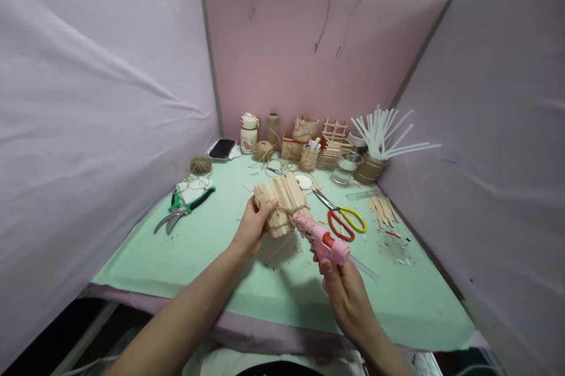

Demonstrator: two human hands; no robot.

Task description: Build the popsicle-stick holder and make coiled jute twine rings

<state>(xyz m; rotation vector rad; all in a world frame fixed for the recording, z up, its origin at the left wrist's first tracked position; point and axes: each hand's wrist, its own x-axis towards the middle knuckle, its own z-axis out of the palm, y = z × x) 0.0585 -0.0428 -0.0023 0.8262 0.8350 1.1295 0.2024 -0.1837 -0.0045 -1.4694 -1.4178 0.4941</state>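
Note:
My left hand (pixel 255 224) grips a small container made of upright craft sticks (pixel 285 195), tilted above the table. Twine runs around the stick piece. In my right hand (pixel 339 282) is a pink glue gun (pixel 320 235), its fingers wrapped around the handle. A clear glue stick (pixel 364 268) pokes out of the gun's back end. The gun's front end is close by the right side of the stick container; whether the nozzle touches it I cannot tell.
Scissors (pixel 339 217) with red and yellow handles lie right of the container. Green-handled pruning shears (pixel 184 210) lie at left. Along the back stand a bottle (pixel 249 133), twine balls (pixel 263 151), a glass of water (pixel 346 169) and a jar of glue sticks (pixel 371 169). Loose craft sticks (pixel 385 211) lie at right.

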